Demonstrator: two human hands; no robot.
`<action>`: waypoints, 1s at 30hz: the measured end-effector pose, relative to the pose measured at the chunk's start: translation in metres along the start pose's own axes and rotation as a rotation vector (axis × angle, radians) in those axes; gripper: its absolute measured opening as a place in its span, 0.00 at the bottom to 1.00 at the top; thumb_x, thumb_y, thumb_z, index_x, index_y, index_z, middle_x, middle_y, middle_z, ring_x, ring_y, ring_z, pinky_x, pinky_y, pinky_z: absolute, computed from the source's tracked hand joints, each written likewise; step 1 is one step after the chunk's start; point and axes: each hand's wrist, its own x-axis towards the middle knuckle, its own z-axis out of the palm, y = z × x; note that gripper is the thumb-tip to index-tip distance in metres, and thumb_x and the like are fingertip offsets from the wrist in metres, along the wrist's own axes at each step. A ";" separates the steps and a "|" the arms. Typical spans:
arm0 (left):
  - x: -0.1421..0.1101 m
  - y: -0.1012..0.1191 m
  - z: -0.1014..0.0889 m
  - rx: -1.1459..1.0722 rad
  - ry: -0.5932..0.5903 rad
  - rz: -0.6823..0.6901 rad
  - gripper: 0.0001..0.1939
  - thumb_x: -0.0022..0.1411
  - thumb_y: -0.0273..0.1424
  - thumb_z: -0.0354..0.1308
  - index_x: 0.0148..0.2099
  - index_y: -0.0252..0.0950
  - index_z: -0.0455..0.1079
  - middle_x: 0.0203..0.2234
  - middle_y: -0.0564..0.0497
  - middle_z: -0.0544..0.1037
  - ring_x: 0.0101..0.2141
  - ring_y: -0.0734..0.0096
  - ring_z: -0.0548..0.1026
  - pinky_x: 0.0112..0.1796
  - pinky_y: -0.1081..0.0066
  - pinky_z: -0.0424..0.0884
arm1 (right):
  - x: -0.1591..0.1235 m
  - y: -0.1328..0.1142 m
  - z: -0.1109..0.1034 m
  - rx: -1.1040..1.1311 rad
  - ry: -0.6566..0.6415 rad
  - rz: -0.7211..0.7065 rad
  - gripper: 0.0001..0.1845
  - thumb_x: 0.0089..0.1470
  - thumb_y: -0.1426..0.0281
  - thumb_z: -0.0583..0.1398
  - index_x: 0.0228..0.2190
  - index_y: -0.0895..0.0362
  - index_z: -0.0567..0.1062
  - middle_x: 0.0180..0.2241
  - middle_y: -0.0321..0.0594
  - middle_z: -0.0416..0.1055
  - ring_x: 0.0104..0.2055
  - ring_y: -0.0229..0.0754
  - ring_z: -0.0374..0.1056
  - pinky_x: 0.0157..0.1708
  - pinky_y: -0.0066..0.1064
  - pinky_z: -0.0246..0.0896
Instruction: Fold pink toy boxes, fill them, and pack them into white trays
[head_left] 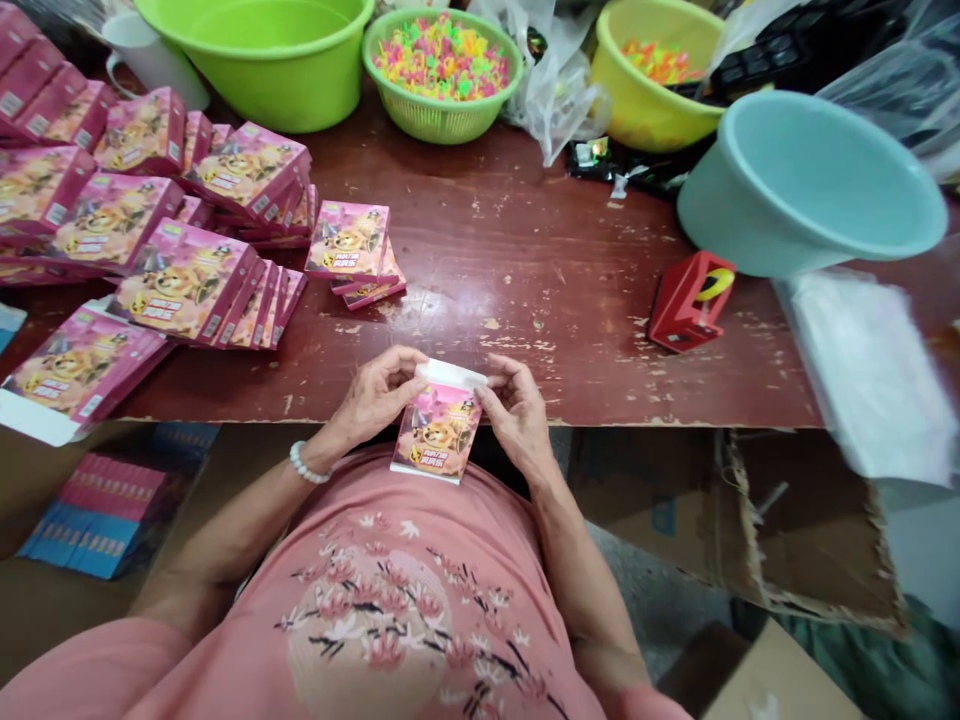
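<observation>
A small pink printed box (436, 432) with a white flap standing out at its far end is between my hands, at the table's front edge. My left hand (381, 390) grips the flap's left corner between thumb and fingers. At the opposite corner, my right hand (516, 408) pinches the box the same way. Beyond them lies a short stack of matching pink boxes (349, 240). To the left, many more pink boxes (187, 275) are piled in rows, and one box (71, 365) at the front has a white flap sticking out.
At the back stand a green basin (262, 70), a green basket (442, 120) of small colourful pieces and a yellow basin (652, 110). On the right are a blue-green basin (810, 190), a red tape dispenser (686, 305) and plastic bags (874, 365). Cardboard boxes (817, 520) sit below the table.
</observation>
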 end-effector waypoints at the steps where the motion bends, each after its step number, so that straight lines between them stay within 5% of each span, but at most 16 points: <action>1: -0.001 -0.001 0.000 -0.014 0.004 -0.002 0.18 0.64 0.35 0.66 0.55 0.36 0.72 0.39 0.48 0.83 0.36 0.70 0.81 0.37 0.73 0.75 | 0.000 -0.002 -0.003 -0.062 -0.050 -0.055 0.10 0.64 0.61 0.63 0.44 0.50 0.78 0.37 0.38 0.76 0.38 0.42 0.72 0.41 0.35 0.69; 5: -0.007 0.000 -0.006 0.182 -0.030 0.103 0.08 0.67 0.35 0.65 0.45 0.37 0.79 0.36 0.49 0.83 0.36 0.71 0.80 0.38 0.72 0.74 | 0.002 -0.010 -0.016 -0.181 -0.223 -0.187 0.08 0.66 0.62 0.63 0.37 0.51 0.80 0.39 0.41 0.78 0.43 0.45 0.74 0.45 0.38 0.68; 11: -0.010 0.010 -0.010 0.200 -0.134 0.119 0.10 0.65 0.39 0.68 0.42 0.38 0.82 0.37 0.48 0.84 0.37 0.71 0.80 0.39 0.72 0.74 | 0.005 -0.010 -0.021 -0.001 -0.302 0.052 0.10 0.57 0.61 0.70 0.31 0.53 0.80 0.33 0.37 0.76 0.34 0.41 0.71 0.35 0.34 0.64; 16: -0.011 0.018 -0.002 0.112 -0.075 -0.087 0.13 0.60 0.40 0.72 0.41 0.35 0.82 0.34 0.48 0.84 0.32 0.72 0.79 0.34 0.73 0.75 | 0.012 -0.015 -0.019 0.158 -0.286 0.230 0.10 0.47 0.64 0.74 0.28 0.54 0.81 0.28 0.35 0.75 0.30 0.38 0.68 0.33 0.32 0.62; 23: 0.002 0.028 0.001 -0.005 -0.111 -0.204 0.11 0.60 0.37 0.69 0.35 0.33 0.78 0.24 0.54 0.78 0.23 0.80 0.72 0.25 0.79 0.68 | 0.011 -0.024 -0.012 0.292 -0.194 0.370 0.13 0.41 0.61 0.76 0.24 0.55 0.82 0.23 0.33 0.74 0.25 0.35 0.64 0.32 0.31 0.64; 30: 0.004 0.018 -0.001 0.115 -0.220 -0.017 0.12 0.68 0.39 0.64 0.35 0.36 0.78 0.27 0.53 0.78 0.29 0.75 0.73 0.31 0.75 0.70 | -0.001 -0.014 -0.017 0.200 -0.129 0.261 0.16 0.47 0.54 0.74 0.25 0.52 0.82 0.33 0.39 0.80 0.36 0.43 0.73 0.40 0.36 0.70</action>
